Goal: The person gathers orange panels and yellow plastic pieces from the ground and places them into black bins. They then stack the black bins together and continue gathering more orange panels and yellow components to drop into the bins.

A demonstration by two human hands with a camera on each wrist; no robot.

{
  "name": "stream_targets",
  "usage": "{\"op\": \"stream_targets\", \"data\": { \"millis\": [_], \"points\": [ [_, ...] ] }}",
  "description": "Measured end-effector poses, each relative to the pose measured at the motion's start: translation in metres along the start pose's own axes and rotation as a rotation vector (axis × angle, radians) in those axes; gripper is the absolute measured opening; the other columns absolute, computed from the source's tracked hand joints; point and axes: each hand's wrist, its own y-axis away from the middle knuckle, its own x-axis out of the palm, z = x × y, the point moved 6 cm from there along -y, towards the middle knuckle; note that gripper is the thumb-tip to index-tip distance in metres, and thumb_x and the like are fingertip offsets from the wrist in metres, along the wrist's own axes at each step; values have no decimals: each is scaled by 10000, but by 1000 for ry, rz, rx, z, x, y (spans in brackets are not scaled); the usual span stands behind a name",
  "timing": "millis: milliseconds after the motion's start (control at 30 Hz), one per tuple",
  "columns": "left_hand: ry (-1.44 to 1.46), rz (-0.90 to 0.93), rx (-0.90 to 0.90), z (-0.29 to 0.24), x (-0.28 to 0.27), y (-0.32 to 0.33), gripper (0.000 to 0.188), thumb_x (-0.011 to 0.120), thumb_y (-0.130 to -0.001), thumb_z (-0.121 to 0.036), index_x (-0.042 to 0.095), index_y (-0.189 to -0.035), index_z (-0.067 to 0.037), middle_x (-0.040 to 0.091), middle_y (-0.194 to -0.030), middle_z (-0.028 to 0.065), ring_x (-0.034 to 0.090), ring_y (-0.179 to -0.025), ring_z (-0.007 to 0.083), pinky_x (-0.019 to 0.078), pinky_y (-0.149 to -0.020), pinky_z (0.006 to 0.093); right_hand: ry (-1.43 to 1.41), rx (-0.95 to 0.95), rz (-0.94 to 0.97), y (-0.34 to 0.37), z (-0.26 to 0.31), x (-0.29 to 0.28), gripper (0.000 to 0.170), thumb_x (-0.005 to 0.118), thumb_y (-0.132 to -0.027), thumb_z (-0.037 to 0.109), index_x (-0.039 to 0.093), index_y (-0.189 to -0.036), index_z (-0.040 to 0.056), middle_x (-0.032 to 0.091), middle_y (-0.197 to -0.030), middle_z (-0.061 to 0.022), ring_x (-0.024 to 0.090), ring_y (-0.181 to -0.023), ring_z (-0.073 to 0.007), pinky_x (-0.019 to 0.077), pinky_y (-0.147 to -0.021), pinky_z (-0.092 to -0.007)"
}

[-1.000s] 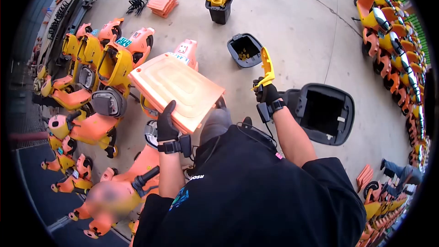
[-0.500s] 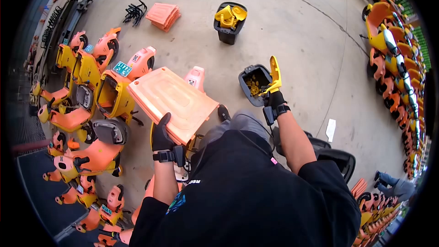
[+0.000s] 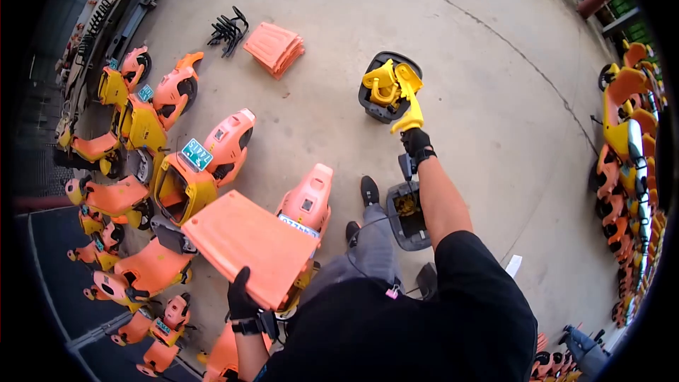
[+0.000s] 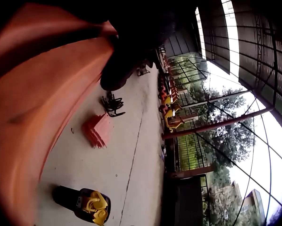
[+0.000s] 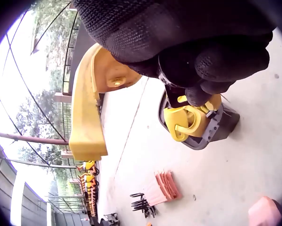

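Note:
My gloved left hand [image 3: 242, 301] grips a broad orange plastic panel [image 3: 249, 244] by its near edge, thumb on top and fingers hidden beneath. In the left wrist view the panel [image 4: 46, 99] fills the left side. With the arm stretched forward, my gloved right hand [image 3: 417, 143] holds a curved yellow plastic scooter part [image 3: 411, 117] by its near end. That part overlaps a dark bin [image 3: 374, 109] heaped with yellow plastic pieces [image 3: 382, 83]. The right wrist view shows the held part [image 5: 86, 113] left of the bin [image 5: 225, 127].
A second dark bin [image 3: 411, 245] with small yellow bits stands by my feet. Orange and yellow scooters [image 3: 230, 145] line the left, more [image 3: 626, 141] the right. A stack of orange panels [image 3: 274, 49] and black bent parts [image 3: 226, 32] lie ahead on the concrete.
I have stepped forward and the view has shifted. My right hand has carried the yellow part from near the small-bits bin to the heaped bin. My left hand keeps hold of the orange panel.

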Motion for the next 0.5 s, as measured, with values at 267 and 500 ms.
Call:
{"op": "stream_targets", "data": {
  "millis": [267, 500],
  "points": [
    [33, -177, -224, -5, 23, -31, 520, 589, -812, -201, 386, -1235, 23, 509, -1150, 178, 537, -1037, 297, 459, -881, 416, 412, 73, -119, -143, 16, -12, 209, 550, -812, 262, 638, -928, 112, 651, -904, -142, 630, -832, -282, 495, -699, -393],
    [60, -213, -341, 12, 39, -64, 584, 591, -813, -220, 337, -1279, 25, 468, -1221, 177, 497, -1094, 321, 435, -919, 433, -324, 81, -195, -232, -37, 29, 244, 540, -816, 273, 646, -937, 89, 643, -815, -140, 625, -713, -258, 489, -643, -321]
  ]
}}
